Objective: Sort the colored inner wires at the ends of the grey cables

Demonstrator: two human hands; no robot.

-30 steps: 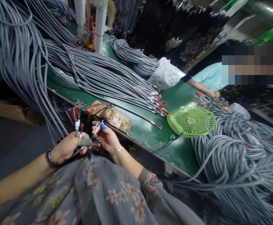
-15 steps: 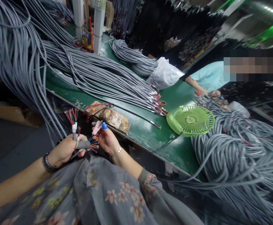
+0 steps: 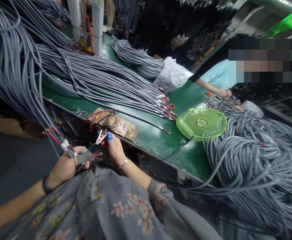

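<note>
My left hand (image 3: 67, 164), with grey coverings on its fingers, is closed round a grey multi-core cable (image 3: 66, 146). One bundle of stripped coloured wires (image 3: 54, 134) sticks out to the upper left past a white band. A second fan of coloured wire ends (image 3: 95, 154) spreads from the fingertips towards my right hand. My right hand (image 3: 115, 150), a blue cover on one fingertip, pinches a small pale pink clip (image 3: 100, 137). The clip's jaws point at the fanned wires, slightly apart from them. Part of the cable is hidden behind my left fingers.
A taped cardboard block (image 3: 118, 125) with red and black leads lies at the edge of the green table (image 3: 151, 143). Behind it stretch long grey cables (image 3: 105, 76). A green fan (image 3: 202, 123) stands beside heaped cables (image 3: 251, 160). Across the table a person's hand (image 3: 223, 93) handles wires.
My left hand has tilted the cable, so its upper wire bundle now leans left. The clip has turned in my right hand and its two arms now show. The whole view has shifted slightly.
</note>
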